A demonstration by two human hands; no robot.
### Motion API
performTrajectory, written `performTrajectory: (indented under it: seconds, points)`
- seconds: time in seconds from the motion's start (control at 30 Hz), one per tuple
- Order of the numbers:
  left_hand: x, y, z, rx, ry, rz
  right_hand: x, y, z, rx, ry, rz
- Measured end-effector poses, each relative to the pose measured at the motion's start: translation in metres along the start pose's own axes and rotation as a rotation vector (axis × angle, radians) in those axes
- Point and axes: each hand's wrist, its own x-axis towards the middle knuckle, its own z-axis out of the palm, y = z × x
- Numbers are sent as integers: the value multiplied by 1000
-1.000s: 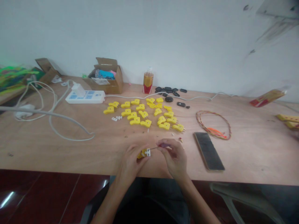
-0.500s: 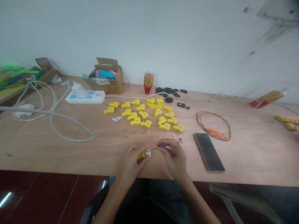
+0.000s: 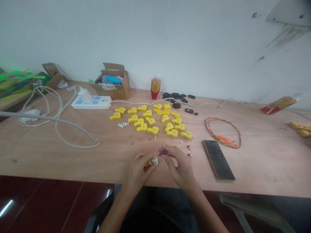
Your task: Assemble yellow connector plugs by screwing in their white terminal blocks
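Left grip (image 3: 139, 169)'s pinched round a small yellow-and-white plastic plug (image 3: 152, 161); right grip (image 3: 179, 166)'s clamped on a thin purple-handled tool (image 3: 164, 151) just beside it. Loose yellow plastic plugs (image 3: 153, 130) lie beyond both.

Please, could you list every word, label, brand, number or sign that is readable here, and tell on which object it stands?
No text can be read with certainty.
Power strip: bluish printed labels, too blurred.
Cardboard box: pale label at its front, too small.
Upright bottle and tilted bottle: red label areas, no legible brand.
Yellow piece in the left hand: no lettering visible.
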Motion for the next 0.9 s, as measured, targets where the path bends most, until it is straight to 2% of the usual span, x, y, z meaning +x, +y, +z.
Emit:
performTrajectory:
  seconds: [0.17,0.37,0.53,0.73,0.9]
  points:
    - [1,1,-3,6,-3,3,3,10,8,6,143,-65]
    - [3,-2,1,-10,-17,27,-1,16,12,86,141,-48]
    - [4,-3,3,-6,-18,16,1,22,14,83,252,-54]
    - [3,-2,2,9,-29,24,6,12,6,111,74,-31]
    - [4,-1,2,5,-37,28,8,16,12,118,143,-39]
